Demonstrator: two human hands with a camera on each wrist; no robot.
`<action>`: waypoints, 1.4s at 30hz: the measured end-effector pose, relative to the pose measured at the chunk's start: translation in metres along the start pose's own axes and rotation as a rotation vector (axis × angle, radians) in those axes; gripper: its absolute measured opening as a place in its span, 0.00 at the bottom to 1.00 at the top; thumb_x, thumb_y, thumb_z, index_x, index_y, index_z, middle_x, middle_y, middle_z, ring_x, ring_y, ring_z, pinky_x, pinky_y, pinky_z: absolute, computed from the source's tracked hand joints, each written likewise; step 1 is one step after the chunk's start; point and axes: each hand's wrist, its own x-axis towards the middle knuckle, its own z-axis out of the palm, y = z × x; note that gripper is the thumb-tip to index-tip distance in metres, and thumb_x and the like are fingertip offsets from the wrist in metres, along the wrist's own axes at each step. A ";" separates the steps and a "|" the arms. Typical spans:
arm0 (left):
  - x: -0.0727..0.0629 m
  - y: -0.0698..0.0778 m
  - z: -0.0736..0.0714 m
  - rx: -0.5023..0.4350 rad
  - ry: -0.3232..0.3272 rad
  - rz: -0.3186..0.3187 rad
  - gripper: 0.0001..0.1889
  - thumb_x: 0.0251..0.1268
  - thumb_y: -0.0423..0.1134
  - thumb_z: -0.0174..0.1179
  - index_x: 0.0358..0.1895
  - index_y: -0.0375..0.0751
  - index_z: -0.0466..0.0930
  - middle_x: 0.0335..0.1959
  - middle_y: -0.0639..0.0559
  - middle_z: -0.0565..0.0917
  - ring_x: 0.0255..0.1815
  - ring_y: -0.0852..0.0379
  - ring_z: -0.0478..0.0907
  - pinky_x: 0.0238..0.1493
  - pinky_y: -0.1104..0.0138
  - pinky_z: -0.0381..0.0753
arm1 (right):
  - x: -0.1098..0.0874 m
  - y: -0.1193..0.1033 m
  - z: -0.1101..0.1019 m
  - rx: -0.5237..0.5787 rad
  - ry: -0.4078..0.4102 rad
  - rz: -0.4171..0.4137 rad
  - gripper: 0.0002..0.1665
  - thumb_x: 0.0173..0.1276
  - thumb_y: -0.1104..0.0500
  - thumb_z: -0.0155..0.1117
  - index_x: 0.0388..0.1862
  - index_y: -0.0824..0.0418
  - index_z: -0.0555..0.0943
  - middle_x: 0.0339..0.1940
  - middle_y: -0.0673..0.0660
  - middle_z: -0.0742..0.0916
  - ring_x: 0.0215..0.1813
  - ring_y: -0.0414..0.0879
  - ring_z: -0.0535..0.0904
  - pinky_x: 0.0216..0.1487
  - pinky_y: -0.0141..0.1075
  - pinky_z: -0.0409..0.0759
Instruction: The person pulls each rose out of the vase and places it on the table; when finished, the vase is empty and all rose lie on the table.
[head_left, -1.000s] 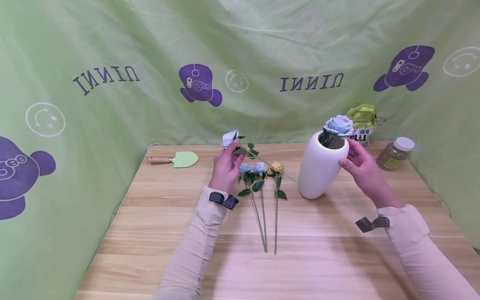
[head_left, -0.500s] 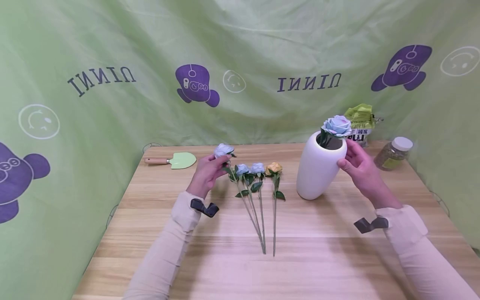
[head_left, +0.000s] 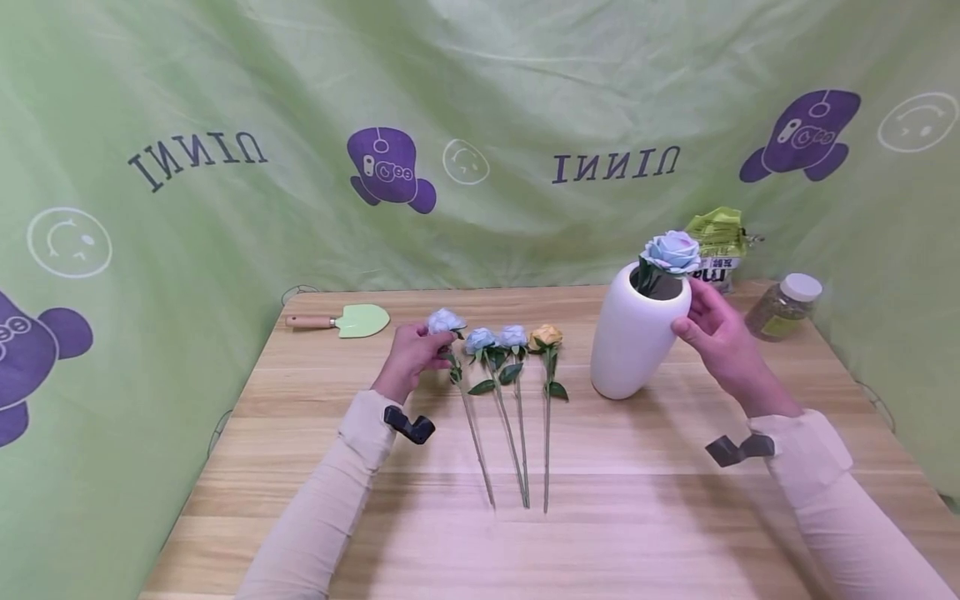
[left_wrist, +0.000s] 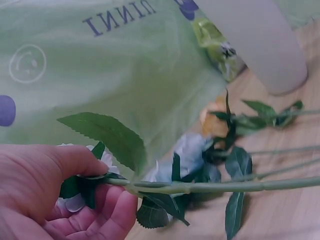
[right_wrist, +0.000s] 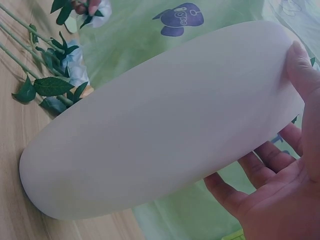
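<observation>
My left hand [head_left: 411, 360] pinches a pale blue artificial rose [head_left: 446, 322] just below its bloom; the bloom is partly hidden behind the fingers. In the left wrist view, thumb and fingers hold its green stem [left_wrist: 225, 187] among the leaves. To the right of it, two more blue roses [head_left: 480, 340] and an orange-yellow rose [head_left: 545, 337] lie side by side on the table. A white vase [head_left: 633, 342] stands farther right, with one blue rose [head_left: 672, 252] in its mouth. My right hand [head_left: 723, 346] holds the vase's right side, thumb near the rim [right_wrist: 296, 55].
A green hand trowel [head_left: 362, 321] with a wooden handle lies at the back left. Behind the vase stands a green-and-white bag [head_left: 718, 242]. At the back right is a white-lidded jar [head_left: 783, 308]. A green printed curtain [head_left: 300, 217] surrounds the wooden table [head_left: 420, 533].
My left hand has carried its rose left and down toward the table, and its stem has swung away from the other stems. My right hand stays on the vase.
</observation>
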 end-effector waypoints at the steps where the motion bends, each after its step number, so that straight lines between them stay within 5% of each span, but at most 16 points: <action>1: 0.002 -0.002 0.000 0.002 0.003 -0.007 0.15 0.63 0.29 0.63 0.51 0.27 0.78 0.29 0.51 0.80 0.20 0.63 0.79 0.23 0.73 0.86 | 0.000 0.000 0.000 0.001 0.000 0.001 0.37 0.74 0.68 0.57 0.78 0.63 0.58 0.64 0.39 0.77 0.64 0.28 0.75 0.62 0.17 0.76; 11: 0.005 -0.009 0.000 0.193 -0.040 -0.083 0.08 0.66 0.28 0.61 0.44 0.27 0.77 0.21 0.51 0.80 0.16 0.63 0.78 0.27 0.68 0.89 | 0.000 0.000 0.001 -0.006 0.005 0.004 0.37 0.74 0.67 0.58 0.79 0.64 0.57 0.65 0.39 0.76 0.64 0.28 0.75 0.62 0.17 0.76; 22: 0.013 -0.020 0.005 0.082 0.017 -0.107 0.33 0.65 0.30 0.64 0.70 0.29 0.58 0.41 0.39 0.83 0.15 0.61 0.80 0.26 0.68 0.89 | 0.002 -0.001 -0.001 -0.048 0.009 0.034 0.38 0.75 0.67 0.57 0.80 0.64 0.55 0.73 0.49 0.75 0.64 0.27 0.74 0.62 0.16 0.75; 31: 0.015 -0.027 0.009 -0.060 -0.013 -0.178 0.27 0.69 0.33 0.60 0.66 0.27 0.60 0.30 0.46 0.79 0.22 0.57 0.83 0.37 0.66 0.91 | 0.001 0.001 -0.001 0.004 -0.002 0.006 0.37 0.74 0.68 0.57 0.79 0.64 0.57 0.65 0.38 0.77 0.64 0.28 0.75 0.62 0.18 0.76; 37: 0.012 -0.030 0.009 -0.156 -0.016 -0.214 0.13 0.71 0.34 0.59 0.50 0.33 0.67 0.34 0.45 0.77 0.25 0.55 0.84 0.36 0.68 0.91 | 0.002 -0.001 -0.002 0.001 -0.003 0.015 0.37 0.74 0.68 0.57 0.79 0.64 0.57 0.64 0.38 0.78 0.64 0.28 0.75 0.62 0.17 0.76; 42: 0.009 -0.030 0.006 -0.121 -0.063 -0.215 0.08 0.71 0.32 0.58 0.47 0.33 0.72 0.35 0.44 0.78 0.28 0.54 0.84 0.44 0.65 0.91 | 0.001 -0.001 -0.002 -0.011 0.000 0.031 0.37 0.74 0.68 0.57 0.79 0.64 0.57 0.64 0.39 0.77 0.64 0.28 0.75 0.61 0.17 0.76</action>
